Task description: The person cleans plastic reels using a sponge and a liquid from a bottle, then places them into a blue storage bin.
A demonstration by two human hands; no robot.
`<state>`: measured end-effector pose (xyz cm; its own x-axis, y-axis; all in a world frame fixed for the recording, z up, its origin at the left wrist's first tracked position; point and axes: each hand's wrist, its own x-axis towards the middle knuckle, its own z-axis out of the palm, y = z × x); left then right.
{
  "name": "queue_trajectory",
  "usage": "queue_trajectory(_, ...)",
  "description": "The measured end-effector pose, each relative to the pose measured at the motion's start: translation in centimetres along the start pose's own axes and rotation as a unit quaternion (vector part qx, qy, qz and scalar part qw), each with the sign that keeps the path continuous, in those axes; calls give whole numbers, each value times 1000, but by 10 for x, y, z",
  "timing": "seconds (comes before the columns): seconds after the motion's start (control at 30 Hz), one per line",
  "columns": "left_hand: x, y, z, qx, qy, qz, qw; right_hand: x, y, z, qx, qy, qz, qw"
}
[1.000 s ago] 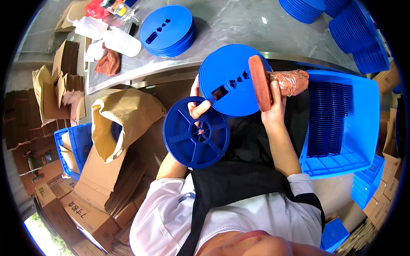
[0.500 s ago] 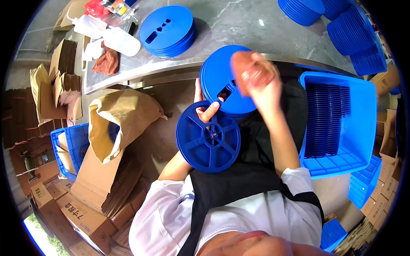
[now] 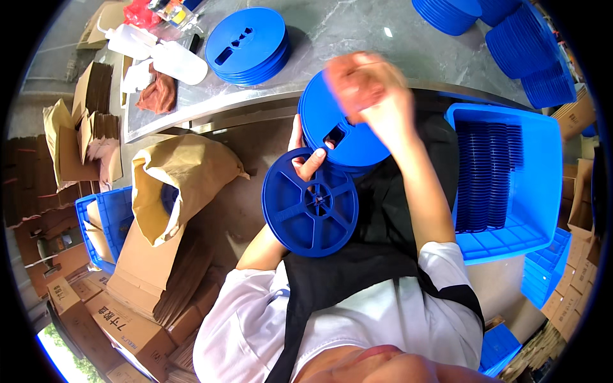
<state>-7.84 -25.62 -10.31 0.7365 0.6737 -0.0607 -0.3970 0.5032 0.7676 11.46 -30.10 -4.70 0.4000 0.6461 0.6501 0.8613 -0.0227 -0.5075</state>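
- Working on the blue slotted disc stack (image 3: 321, 112) looks part-way: your brown pad (image 3: 353, 82) lies over the upper part of its face, and blur hides whether they touch.
- Which discs are finished cannot be told; dark blue discs (image 3: 484, 179) stand in rows in a blue crate (image 3: 539, 191) to the right of that stack, and a pile of slotted discs (image 3: 249, 48) sits beyond it to the left.
- Your left hand (image 3: 309, 165) grips the stack at its lower left, thumb in front, a finger behind; a spoked reel flange (image 3: 297, 217) hangs just below the stack by your thumb, its hold unclear.
- Your right hand (image 3: 391, 102) appears wrapped around the pad above the stack, though its fingers are too blurred to separate.
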Motion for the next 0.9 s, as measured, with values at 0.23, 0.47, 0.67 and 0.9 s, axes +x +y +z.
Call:
queue_trajectory(0.23, -4, 12, -12, -37, -22, -38, 998, -26, -55, -11, 107, -254, -142, 951)
queue_trajectory(0.47, 3, 12, -12, -54, -12, -47, 997, -52, -19, -45, 24, -212, -183, 960)
queue_trajectory(0.67, 22, -2, -24, 4, -54, -16, 998, -53, 37, -36, 381, 194, 377, 822)
queue_trajectory(0.9, 29, 15, -4, 41, -60, -28, 997, -51, 10, -56, 657, 173, 359, 640)
